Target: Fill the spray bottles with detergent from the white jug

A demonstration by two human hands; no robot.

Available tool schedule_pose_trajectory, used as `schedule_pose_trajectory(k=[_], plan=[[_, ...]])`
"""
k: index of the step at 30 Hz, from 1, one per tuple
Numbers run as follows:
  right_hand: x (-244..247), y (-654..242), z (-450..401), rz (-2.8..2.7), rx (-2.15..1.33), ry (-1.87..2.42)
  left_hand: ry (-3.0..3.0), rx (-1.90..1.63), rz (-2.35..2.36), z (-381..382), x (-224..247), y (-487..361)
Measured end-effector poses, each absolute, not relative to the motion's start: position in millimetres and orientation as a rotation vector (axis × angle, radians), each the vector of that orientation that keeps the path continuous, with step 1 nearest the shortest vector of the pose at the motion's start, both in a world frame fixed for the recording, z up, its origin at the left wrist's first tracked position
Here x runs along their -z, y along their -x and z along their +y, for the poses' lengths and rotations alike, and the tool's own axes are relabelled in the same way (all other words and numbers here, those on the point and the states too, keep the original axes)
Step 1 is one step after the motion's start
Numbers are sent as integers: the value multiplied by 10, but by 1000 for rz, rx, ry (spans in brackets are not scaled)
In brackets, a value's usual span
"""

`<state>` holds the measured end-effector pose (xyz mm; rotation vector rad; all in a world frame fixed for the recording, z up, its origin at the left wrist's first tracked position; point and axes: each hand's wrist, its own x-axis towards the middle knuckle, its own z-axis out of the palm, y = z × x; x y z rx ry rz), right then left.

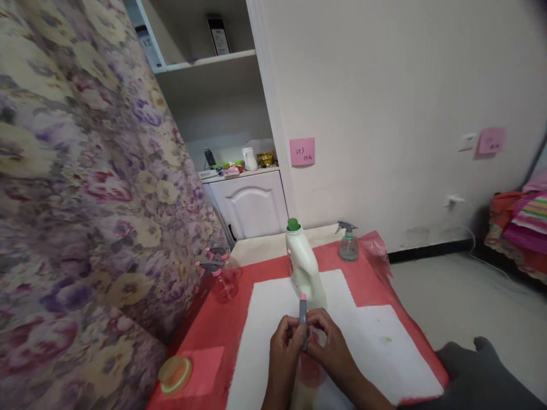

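Both hands meet at a spray bottle with a grey and pink spray head (303,313) and a clear pink body (311,370), near the front of the white paper. My left hand (285,347) pinches the spray head from the left. My right hand (333,344) has its fingers closed round the head's right side and neck. The hands partly hide the bottle. Just beyond them stands a large white-green jug (306,265) with a green cap (293,224).
Pink spray bottles (224,286) stand at the table's left, a green-tinted spray bottle (349,247) at the back right. A yellowish round lid or dish (175,374) sits front left. White paper (260,319) covers part of the red sheet (205,330). A floral curtain (106,199) borders the left.
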<state>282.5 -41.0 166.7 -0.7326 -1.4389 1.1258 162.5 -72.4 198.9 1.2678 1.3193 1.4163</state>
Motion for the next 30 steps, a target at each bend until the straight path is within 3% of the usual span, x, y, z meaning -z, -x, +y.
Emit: schedule_pose_trajectory(k=[6, 11, 30], plan=[[-1662, -2863, -410, -1550, -1136, 591, -1261, -1423, 1313, -735, -2033, -1638], [-1661, -2828, -400, -1445, -1067, 741, -1258, -1422, 1321, -738, -2025, -1636], [-1610, -2965, -446, -1525, -1031, 670, -1280, -1422, 1334, -724, -1997, -1632]])
